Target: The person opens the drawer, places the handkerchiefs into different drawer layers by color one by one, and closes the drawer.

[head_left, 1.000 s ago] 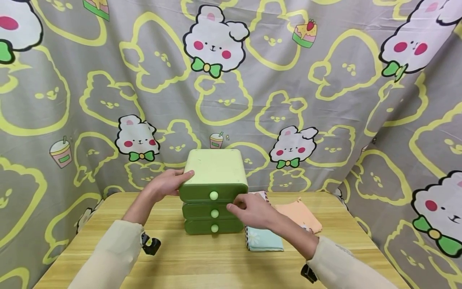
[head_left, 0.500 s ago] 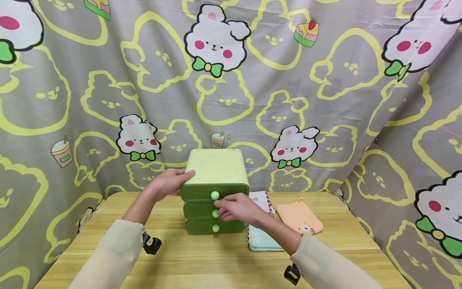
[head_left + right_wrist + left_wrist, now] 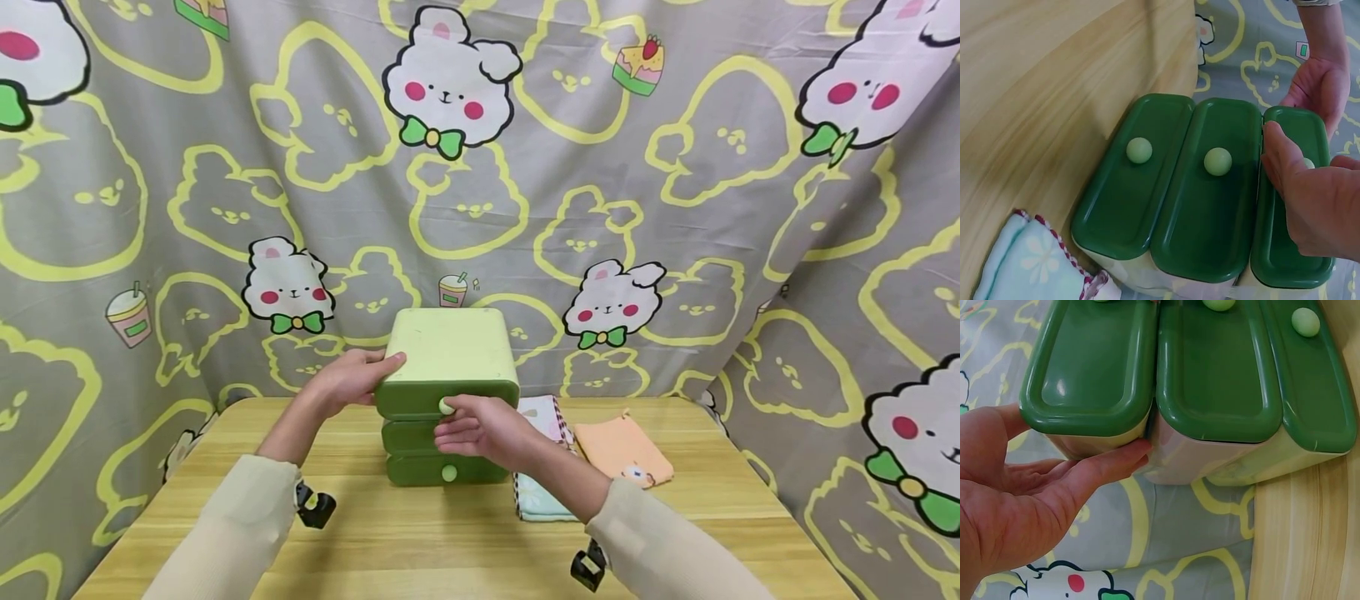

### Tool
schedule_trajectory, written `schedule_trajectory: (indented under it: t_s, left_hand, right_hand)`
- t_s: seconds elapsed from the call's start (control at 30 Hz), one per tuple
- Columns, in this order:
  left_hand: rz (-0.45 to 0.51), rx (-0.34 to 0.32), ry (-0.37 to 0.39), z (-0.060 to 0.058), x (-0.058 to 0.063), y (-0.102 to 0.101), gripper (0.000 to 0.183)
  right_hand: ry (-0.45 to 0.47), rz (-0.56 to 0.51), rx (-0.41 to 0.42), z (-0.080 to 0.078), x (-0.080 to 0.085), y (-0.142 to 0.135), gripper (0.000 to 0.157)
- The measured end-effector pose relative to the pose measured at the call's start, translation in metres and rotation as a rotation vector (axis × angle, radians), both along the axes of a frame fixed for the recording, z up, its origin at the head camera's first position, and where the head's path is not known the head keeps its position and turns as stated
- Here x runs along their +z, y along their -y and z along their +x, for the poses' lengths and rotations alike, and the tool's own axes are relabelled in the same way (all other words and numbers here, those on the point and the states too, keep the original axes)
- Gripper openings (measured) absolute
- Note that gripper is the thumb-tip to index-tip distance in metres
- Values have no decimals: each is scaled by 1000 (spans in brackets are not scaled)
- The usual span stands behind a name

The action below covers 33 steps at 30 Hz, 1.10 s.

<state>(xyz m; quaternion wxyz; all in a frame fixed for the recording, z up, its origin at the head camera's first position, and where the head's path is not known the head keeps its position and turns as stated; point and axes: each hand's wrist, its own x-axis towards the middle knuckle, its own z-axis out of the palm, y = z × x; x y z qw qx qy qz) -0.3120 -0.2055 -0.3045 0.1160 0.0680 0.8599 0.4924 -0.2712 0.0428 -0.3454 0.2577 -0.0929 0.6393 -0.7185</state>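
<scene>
A small drawer cabinet [image 3: 453, 342] with a pale yellow-green top and three stacked dark green drawer fronts stands on the table. My left hand [image 3: 348, 379] grips its upper left side, thumb on the top; in the left wrist view a finger [image 3: 1125, 456] lies along the edge of the top tier. My right hand [image 3: 487, 429] is at the top drawer, pinching its round light green knob [image 3: 446, 406] between thumb and fingers. In the right wrist view that knob [image 3: 1308, 164] is partly hidden by the hand. The middle knob [image 3: 1217, 162] and bottom knob [image 3: 1139, 150] are untouched.
Right of the cabinet lie folded cloths: a light blue one [image 3: 543, 500] with a flower, a white patterned one [image 3: 543, 417] behind it, and a peach one [image 3: 622, 450]. The wooden table [image 3: 405, 542] backs onto a patterned curtain [image 3: 480, 200].
My right hand has moved left from the cabinet's right edge, past the middle knob, and up to the top knob. The left hand stays in place.
</scene>
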Motion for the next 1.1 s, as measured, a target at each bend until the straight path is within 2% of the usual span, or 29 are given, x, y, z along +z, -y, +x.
schedule_trajectory:
  t_s: [0.1, 0.33, 0.5, 0.7, 1.1]
  left_hand:
    - [-1, -1, -5, 0, 0, 0, 68]
    - [-9, 2, 1, 0, -1, -1, 69]
    - [-9, -3, 7, 0, 0, -1, 70]
    - [-10, -6, 5, 0, 0, 0, 71]
    - [-21, -2, 0, 1, 0, 0, 74]
  right_hand:
    - [24, -48, -16, 0, 2, 1, 56]
    - [38, -87, -56, 0, 5, 5, 39]
    - [21, -66, -107, -2, 1, 8, 43]
    - [14, -42, -163, -1, -1, 12, 41]
    - [8, -19, -173, 3, 3, 12, 38]
